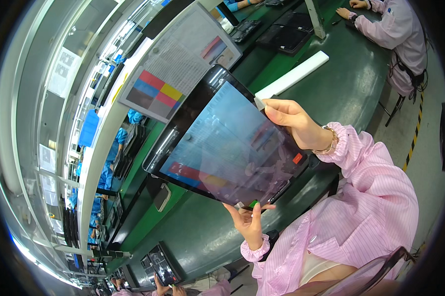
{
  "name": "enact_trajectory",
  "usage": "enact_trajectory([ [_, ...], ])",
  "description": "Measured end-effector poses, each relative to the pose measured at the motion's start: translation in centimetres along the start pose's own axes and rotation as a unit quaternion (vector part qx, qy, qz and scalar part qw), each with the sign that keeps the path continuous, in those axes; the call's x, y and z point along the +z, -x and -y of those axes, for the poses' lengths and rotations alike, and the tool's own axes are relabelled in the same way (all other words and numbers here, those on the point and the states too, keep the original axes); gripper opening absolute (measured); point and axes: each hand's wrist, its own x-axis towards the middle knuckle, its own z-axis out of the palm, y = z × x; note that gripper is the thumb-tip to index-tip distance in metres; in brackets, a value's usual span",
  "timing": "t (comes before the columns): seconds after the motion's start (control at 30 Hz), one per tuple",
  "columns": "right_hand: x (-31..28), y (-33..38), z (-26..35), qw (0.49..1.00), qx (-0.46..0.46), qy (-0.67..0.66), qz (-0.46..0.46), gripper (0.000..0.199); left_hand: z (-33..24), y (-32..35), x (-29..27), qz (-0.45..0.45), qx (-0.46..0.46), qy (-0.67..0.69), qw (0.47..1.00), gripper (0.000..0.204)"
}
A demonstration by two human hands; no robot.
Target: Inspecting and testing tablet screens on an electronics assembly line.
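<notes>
A glossy black display panel is held up tilted over the green bench, its shiny face mirroring a coloured chart. My left hand grips its lower edge, next to a small green tab. At the opposite edge, the thumb and fingers of my right hand are closed on a small pale piece; whether it is fixed to the panel I cannot tell. A red sticker shows near the panel's right corner.
Beyond the panel, a long white bar lies on the green bench. A framed board leans behind it. A phone-like item and other black panels rest along the bench. A co-worker in pink sits at the far right.
</notes>
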Motion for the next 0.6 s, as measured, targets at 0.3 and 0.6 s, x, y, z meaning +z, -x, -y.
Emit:
enact_trajectory([
  [0.3, -0.3, 0.0, -0.1, 1.0, 0.003, -0.006, 0.001, 0.029, -0.2, 0.0, 0.3, 0.01, 0.008, 0.007, 1.0, 0.084],
  [0.6, -0.3, 0.0, 0.1, 1.0, 0.009, -0.021, 0.016, 0.043, -0.4, 0.0, 0.3, 0.002, 0.01, 0.014, 1.0, 0.084],
])
